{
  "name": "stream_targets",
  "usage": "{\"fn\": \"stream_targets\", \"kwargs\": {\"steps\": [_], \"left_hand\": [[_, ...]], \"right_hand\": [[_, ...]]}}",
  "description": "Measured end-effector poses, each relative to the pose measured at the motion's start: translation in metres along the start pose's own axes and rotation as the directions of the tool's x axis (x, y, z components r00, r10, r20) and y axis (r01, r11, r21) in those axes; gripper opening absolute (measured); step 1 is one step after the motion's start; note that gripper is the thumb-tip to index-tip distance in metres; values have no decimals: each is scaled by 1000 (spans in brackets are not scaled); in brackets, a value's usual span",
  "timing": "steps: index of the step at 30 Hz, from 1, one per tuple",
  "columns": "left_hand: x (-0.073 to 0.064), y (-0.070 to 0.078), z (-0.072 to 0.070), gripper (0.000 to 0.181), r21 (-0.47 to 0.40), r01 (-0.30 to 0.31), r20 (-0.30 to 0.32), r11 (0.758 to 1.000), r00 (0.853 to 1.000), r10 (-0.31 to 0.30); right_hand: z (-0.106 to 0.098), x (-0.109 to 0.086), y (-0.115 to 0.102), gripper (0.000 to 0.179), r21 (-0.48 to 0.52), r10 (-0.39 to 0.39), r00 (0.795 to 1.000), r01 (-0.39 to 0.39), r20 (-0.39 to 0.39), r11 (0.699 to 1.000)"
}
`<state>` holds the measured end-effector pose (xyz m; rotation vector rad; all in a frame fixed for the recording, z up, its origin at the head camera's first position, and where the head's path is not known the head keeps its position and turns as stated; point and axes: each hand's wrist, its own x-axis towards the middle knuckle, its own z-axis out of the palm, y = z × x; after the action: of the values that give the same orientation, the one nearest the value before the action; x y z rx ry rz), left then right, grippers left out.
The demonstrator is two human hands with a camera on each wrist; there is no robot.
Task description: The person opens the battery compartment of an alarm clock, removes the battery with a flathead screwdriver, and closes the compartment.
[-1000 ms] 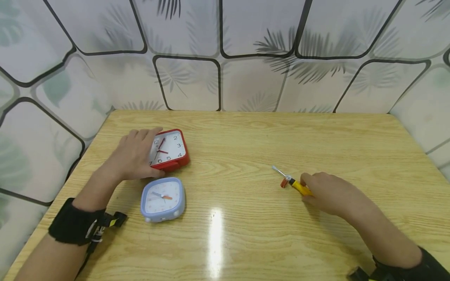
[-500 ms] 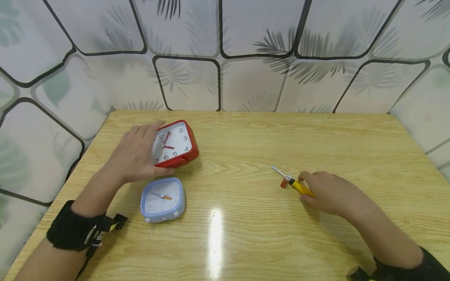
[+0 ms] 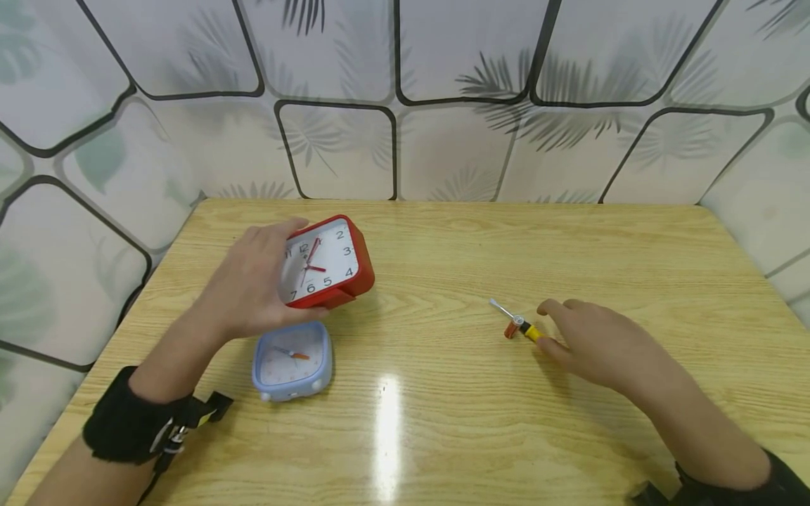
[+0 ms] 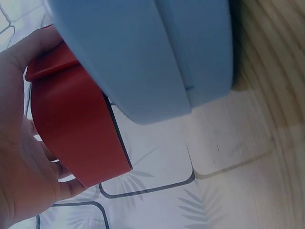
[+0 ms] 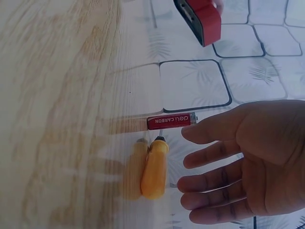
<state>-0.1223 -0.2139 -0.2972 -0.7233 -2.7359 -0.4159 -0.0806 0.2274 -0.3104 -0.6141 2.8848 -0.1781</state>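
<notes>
My left hand (image 3: 253, 281) grips a red square alarm clock (image 3: 329, 263) by its left side, thumb below and fingers over the top. The clock is raised off the table with its white face tilted upward; the left wrist view shows its red side (image 4: 76, 124). Just in front sits a light-blue alarm clock (image 3: 291, 365), partly overlapped by my left thumb. My right hand (image 3: 601, 348) hovers with spread, relaxed fingers beside a yellow-handled screwdriver (image 3: 530, 332). A red battery (image 5: 169, 121) marked "CARBON" lies at the screwdriver's shaft, close to my right fingertips.
The wooden table (image 3: 430, 267) reaches back to a patterned wall covering (image 3: 455, 151) that also rises at both sides. Black straps (image 3: 136, 418) with small cameras and a cable sit on the wrists.
My left hand has lifted the red alarm clock and carried it rightward. My right hand's fingers have opened off the screwdriver handle, drawing slightly away. The blue clock has stayed put.
</notes>
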Motion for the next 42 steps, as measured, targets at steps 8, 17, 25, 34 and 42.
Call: {"fn": "stream_targets", "kwargs": {"steps": [8, 17, 25, 34, 42], "left_hand": [[-3, 11, -1, 110, -2, -89, -47, 996, 995, 88], [-4, 23, 0, 107, -3, -181, -106, 984, 978, 179], [-5, 34, -1, 107, -34, -257, -145, 966, 957, 249], [-9, 49, 1, 110, -36, -318, -161, 947, 938, 308], [-12, 63, 3, 110, -42, -356, -166, 934, 924, 344]], "right_hand": [[-4, -3, -5, 38, -26, -27, 995, 24, -99, 999], [-7, -5, -15, 24, -41, -45, 951, 34, -305, 999], [-3, -4, -21, 18, -29, -172, 860, 180, -480, 983], [3, -1, -25, 40, -96, -344, 720, 362, -603, 927], [7, 3, -32, 40, -146, -486, 591, 529, -644, 836]]}}
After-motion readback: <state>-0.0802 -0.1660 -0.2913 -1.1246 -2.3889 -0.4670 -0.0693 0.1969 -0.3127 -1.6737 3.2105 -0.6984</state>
